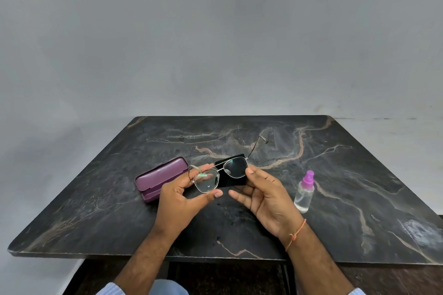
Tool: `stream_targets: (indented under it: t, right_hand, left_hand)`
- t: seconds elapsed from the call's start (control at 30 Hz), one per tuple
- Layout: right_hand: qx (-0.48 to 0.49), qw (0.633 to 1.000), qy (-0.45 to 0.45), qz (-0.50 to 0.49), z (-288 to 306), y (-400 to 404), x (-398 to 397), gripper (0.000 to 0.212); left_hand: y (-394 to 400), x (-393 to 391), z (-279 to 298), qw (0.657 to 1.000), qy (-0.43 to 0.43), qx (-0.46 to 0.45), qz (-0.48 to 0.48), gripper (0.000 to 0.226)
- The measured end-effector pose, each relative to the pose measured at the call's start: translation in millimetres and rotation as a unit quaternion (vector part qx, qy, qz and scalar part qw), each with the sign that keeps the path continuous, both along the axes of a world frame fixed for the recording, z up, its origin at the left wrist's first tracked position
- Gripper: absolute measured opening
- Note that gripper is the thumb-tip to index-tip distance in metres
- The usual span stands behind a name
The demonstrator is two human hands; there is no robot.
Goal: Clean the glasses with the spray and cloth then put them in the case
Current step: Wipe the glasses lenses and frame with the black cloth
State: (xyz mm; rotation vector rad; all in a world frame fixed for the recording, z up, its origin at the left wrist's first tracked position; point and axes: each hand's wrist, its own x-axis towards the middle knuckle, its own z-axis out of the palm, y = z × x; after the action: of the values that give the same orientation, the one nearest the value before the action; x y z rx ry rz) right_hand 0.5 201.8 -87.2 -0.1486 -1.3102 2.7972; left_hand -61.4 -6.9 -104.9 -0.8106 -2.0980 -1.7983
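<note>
While left hand (182, 195) grips glasses (215, 175), right hand (261, 189) pinches cloth (233, 179) behind one lens: wiping step. Next likely the case (159, 178) left of glasses; spray (304, 191) right.

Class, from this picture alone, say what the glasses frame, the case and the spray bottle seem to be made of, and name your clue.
Glasses frame: probably thin metal, silvery, wire-slim with glints.
Case: hard shell, likely plastic or leatherette, purple with a soft sheen; it is open.
Spray bottle: clear plastic by its look, liquid visible inside, with an opaque purple plastic nozzle.
</note>
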Motion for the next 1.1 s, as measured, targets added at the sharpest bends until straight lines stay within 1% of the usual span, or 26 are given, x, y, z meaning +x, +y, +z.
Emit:
stream_targets:
  t: [0.13,0.2,0.3,0.37,0.43,0.53,0.63,0.8,0.93,1.0,1.1]
  right_hand:
    - [-0.004,0.999,0.008,0.033,1,0,2,0.041]
    - [0.019,1.000,-0.002,0.009,4,-2,3,0.036]
    - [0.060,0.997,-0.010,-0.049,4,-3,1,0.021]
    - [0.058,0.996,-0.006,-0.064,3,-2,0,0.016]
    - [0.039,0.998,0.002,-0.050,3,-3,-1,0.024]
    - [0.047,0.999,0.002,-0.004,1,-8,0,0.033]
    - [0.048,0.998,0.006,0.041,1,-13,0,0.049]
    - [0.077,0.992,-0.014,0.101,3,-18,0,0.069]
    - [0.090,0.989,-0.029,0.114,1,-19,-2,0.075]
    - [0.095,0.990,-0.039,0.095,0,-19,-3,0.074]
    - [0.090,0.993,-0.043,0.062,-3,-19,-5,0.069]
  left_hand:
    - [0,1,2,1.000,-0.005,-0.001,-0.002,0.065]
    - [0,1,2,1.000,-0.013,0.003,0.000,0.064]
    - [0,-2,2,1.000,-0.017,-0.007,-0.002,0.062]
    - [0,-3,2,1.000,-0.015,-0.020,-0.002,0.062]
    - [0,-5,2,0.999,-0.007,-0.034,0.000,0.064]
    - [-2,-6,0,0.999,0.004,-0.039,0.013,0.068]
    - [-3,-8,1,0.999,0.011,-0.037,0.020,0.068]
    - [-3,-9,1,1.000,-0.012,-0.017,0.010,0.069]
    - [-4,-10,-1,0.999,-0.038,0.002,-0.012,0.070]
    - [-4,-10,-2,0.998,-0.049,0.010,-0.023,0.069]
    - [-3,-10,-2,0.999,-0.044,0.001,-0.023,0.063]
